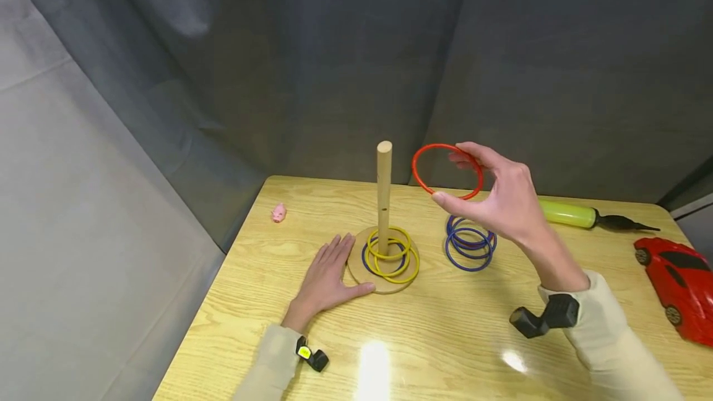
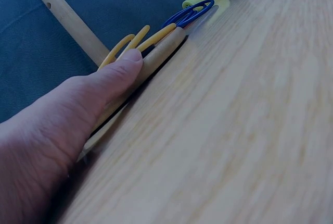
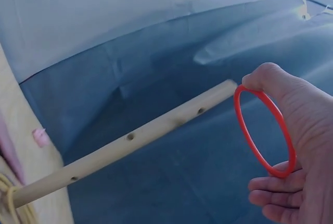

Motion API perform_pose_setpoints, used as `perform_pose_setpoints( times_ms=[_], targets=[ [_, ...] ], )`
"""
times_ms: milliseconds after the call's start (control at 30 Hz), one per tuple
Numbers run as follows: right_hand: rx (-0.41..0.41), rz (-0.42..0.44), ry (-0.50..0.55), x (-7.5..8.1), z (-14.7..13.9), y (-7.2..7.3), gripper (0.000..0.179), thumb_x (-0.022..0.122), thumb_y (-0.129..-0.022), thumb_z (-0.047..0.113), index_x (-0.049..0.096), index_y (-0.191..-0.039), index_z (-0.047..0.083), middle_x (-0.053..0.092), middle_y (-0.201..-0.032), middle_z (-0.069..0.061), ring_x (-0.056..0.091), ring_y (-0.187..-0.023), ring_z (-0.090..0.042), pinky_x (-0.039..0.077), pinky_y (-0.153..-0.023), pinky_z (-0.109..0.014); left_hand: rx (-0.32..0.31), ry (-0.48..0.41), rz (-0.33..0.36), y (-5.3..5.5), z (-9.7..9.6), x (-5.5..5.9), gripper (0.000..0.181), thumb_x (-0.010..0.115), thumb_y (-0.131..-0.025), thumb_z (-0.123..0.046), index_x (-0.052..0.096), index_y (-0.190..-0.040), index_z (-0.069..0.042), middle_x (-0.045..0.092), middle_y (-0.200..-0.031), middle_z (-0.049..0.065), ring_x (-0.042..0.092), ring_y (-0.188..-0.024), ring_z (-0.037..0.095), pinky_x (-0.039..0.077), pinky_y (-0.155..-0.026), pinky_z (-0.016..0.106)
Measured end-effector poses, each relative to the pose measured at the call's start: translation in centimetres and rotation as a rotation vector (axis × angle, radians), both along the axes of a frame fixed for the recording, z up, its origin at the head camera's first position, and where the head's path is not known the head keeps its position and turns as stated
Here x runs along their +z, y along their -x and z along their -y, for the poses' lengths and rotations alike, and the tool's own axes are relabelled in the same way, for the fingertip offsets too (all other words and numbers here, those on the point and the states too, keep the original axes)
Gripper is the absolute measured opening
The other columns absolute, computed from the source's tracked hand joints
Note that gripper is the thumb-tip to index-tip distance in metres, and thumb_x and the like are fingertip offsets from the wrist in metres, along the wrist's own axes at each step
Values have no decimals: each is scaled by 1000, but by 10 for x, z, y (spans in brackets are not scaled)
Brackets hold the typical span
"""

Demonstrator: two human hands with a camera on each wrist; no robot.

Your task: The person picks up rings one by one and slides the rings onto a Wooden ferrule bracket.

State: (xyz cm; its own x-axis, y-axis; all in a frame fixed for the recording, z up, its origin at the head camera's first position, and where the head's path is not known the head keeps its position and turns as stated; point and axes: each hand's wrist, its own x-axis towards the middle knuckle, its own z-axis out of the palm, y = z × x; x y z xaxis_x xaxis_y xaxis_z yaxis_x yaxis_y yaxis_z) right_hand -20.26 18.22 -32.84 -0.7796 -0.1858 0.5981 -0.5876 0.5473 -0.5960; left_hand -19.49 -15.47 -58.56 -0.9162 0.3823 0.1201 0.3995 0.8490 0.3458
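My right hand [image 1: 496, 194] pinches a thin red ring [image 1: 437, 145] between thumb and fingers, in the air to the right of a wooden post [image 1: 384, 190]. In the right wrist view, the ring [image 3: 285, 133] overlaps the area near the post's top. The post stands upright on a round wooden base [image 1: 384, 287]. Around its foot lie yellow rings [image 1: 416, 262] and a blue ring. My left hand [image 1: 328, 280] rests at the base's left edge, fingers extended; its thumb [image 2: 117, 73] touches the rim in the left wrist view.
Several blue rings [image 1: 468, 270] lie in a loose pile right of the base. A green air pump [image 1: 568, 212] and a red toy car [image 1: 682, 286] are farther right. A small pink pig figure [image 1: 278, 213] sits back left. Dark curtain [image 1: 334, 79] hangs behind the table.
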Motion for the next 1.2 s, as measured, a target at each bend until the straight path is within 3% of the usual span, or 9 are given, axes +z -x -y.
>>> perform_pose_setpoints(
  times_ms=[100, 433, 800, 1200],
  targets=[
    [9, -18, -5, 13, 4, 1, 68, 96, -70, 22, 70, -132, 11, 78, -113, 3, 66, -102, 5, 46, -88, -14, -1, 6, 5, 1, 0, 0, 121, 44, -82, -95, 15, -170, -17, 17, -175, 0, 11, -162, 23, 11, -131, 44],
    [52, -17, -20, 41, 21, 3, 70, 96, -71, 29, 69, -133, 12, 76, -116, 4, 68, -108, -14, 45, -90, -19, -2, 11, -7, 5, 0, -3, 122, 47, -81, -94, 16, -169, -16, 17, -175, 0, 10, -162, 22, 11, -131, 44],
    [93, 22, -50, 44, 41, 12, 71, 94, -73, 37, 68, -134, 10, 75, -121, 2, 69, -112, -16, 49, -95, -41, -8, -20, 1, 3, 2, -4, 120, 50, -82, -92, 16, -169, -16, 19, -175, 0, 12, -162, 22, 10, -131, 44],
    [97, 55, -86, 44, 51, 17, 77, 94, -74, 42, 65, -137, 8, 75, -120, -5, 69, -111, -19, 51, -96, -42, -11, -25, -7, 2, 2, -2, 119, 52, -83, -90, 17, -169, -15, 20, -175, 2, 13, -162, 24, 13, -131, 46]
  ],
)
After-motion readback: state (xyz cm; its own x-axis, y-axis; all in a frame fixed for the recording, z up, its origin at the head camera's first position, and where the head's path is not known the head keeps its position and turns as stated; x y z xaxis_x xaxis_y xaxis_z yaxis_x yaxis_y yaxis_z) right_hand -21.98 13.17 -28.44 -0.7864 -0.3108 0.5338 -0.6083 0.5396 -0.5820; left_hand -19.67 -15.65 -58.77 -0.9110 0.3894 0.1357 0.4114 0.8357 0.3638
